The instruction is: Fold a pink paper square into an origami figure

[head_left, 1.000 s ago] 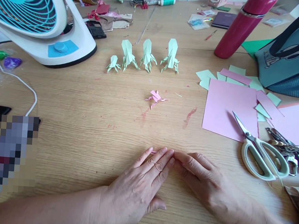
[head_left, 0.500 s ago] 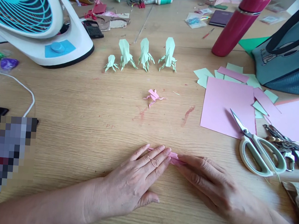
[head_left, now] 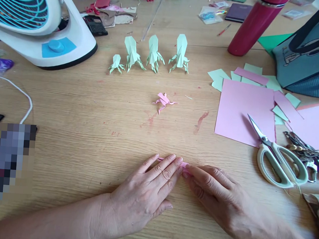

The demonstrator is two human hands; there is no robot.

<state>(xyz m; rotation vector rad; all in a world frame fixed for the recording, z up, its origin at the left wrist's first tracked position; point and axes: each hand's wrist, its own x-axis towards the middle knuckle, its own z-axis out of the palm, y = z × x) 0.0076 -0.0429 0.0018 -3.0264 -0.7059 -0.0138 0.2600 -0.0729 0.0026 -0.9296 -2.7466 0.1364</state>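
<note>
A narrow piece of folded pink paper (head_left: pixel 184 165) lies on the table, mostly covered by fingers. Across it my left hand (head_left: pixel 155 183) rests flat with fingers stretched out, pressing it down. At the paper's right end, my right hand (head_left: pixel 219 196) has its fingertips closed on it; the thumb is mostly hidden. Ahead of both hands sits a small pink origami figure (head_left: pixel 164 101) with thin folded legs. Farther back, pale green origami figures (head_left: pixel 181 50) stand in a row, the leftmost one (head_left: pixel 116 62) much smaller.
White-handled scissors (head_left: pixel 272 149) rest partly on a pink paper sheet (head_left: pixel 245 107), beside green paper scraps (head_left: pixel 218 77) and a bunch of keys (head_left: pixel 307 151). A red bottle (head_left: pixel 253 29) and a grey-blue bag (head_left: pixel 308 60) stand at back right. A white fan (head_left: pixel 80 37) occupies the left.
My right fingers drew back rightward, showing more pink paper at half a second ago, then closed in again toward my left hand. My left hand stays flat on the paper; the view shifts slightly.
</note>
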